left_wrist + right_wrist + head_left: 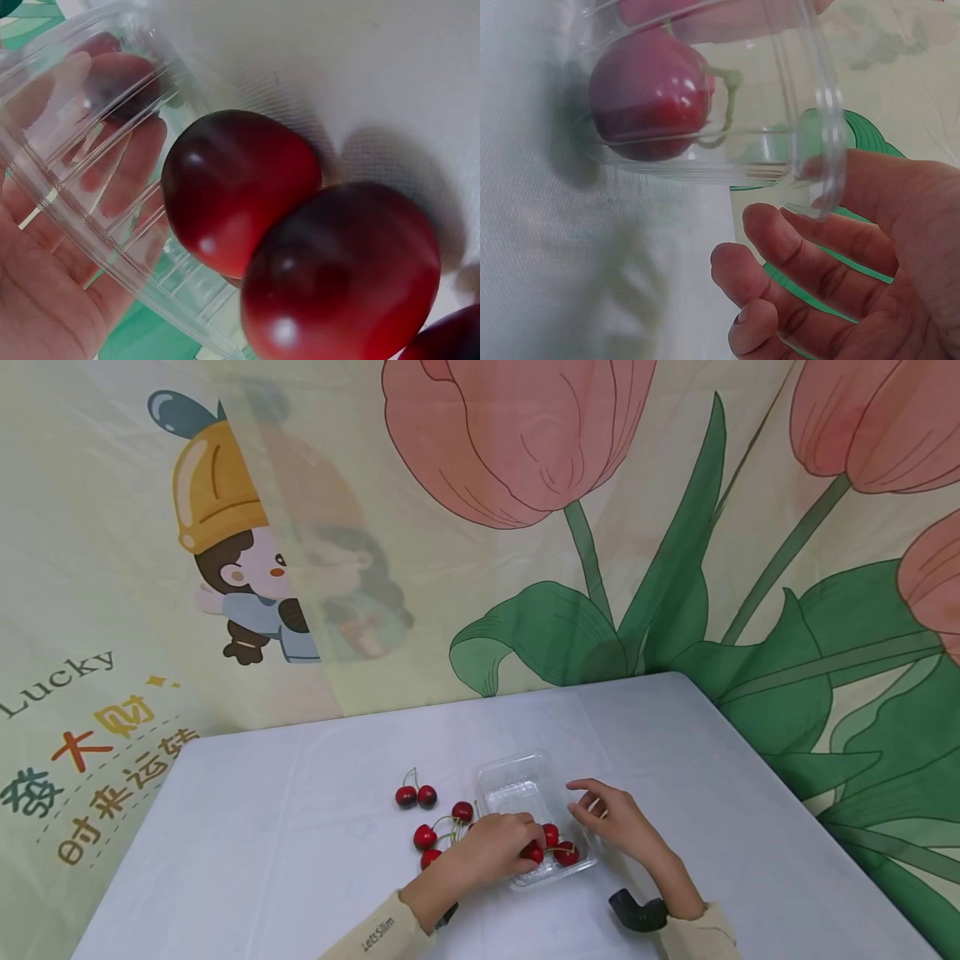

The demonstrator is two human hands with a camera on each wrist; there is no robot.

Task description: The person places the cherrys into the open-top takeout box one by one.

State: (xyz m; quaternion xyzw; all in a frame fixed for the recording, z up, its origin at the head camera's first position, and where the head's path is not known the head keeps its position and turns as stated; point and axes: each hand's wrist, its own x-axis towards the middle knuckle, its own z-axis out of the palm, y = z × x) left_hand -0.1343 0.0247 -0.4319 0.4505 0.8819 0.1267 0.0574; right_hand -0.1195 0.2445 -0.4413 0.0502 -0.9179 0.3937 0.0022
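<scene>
Studio-like space, tulip-printed backdrop point(525, 435)

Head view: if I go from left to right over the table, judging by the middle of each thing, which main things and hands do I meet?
Far pair of cherries → left hand → clear container → right hand.

Box point(513, 795): on table point(285, 852) — some cherries point(567, 855) in its near end
Loose cherries point(424, 837): left of box
Backdrop point(420, 610): behind table

My left sleeve point(390, 931) is reading "LetsSlim" point(377, 935). On the backdrop point(450, 577) I'm facing, "Lucky" point(57, 683) is standing above "發大财" point(75, 755), with "时来运转" point(127, 795) running below.
</scene>
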